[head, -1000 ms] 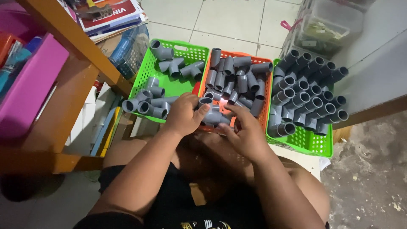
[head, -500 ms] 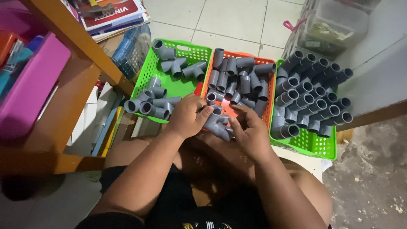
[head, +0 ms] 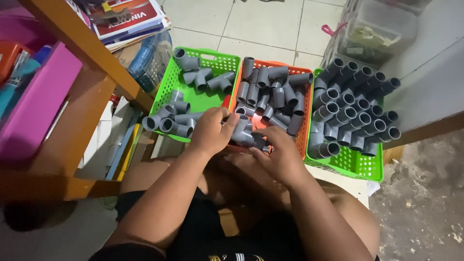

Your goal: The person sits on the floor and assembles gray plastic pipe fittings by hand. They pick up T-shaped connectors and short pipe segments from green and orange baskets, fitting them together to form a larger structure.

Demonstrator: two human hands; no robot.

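My left hand (head: pixel 211 131) and my right hand (head: pixel 279 153) meet over my lap, both closed on a grey plastic pipe fitting (head: pixel 244 135) held between them. Just beyond my hands sit three baskets side by side. The left green basket (head: pixel 218 62) holds grey tee fittings. The orange basket (head: pixel 303 136) in the middle is filled with short grey pipe pieces (head: pixel 270 92). The right green basket (head: pixel 358 167) is packed with grey elbow fittings (head: pixel 348 111). My fingers hide part of the held fitting.
A wooden shelf frame (head: pixel 82 53) rises at the left, with a pink box (head: pixel 34 106) and books on it. A clear plastic tub (head: pixel 379 26) stands at the far right on the tiled floor. A grey board (head: pixel 430 87) runs along the right.
My hands have drawn slightly back toward my lap with the fitting, away from the orange basket. The view has shifted a little.
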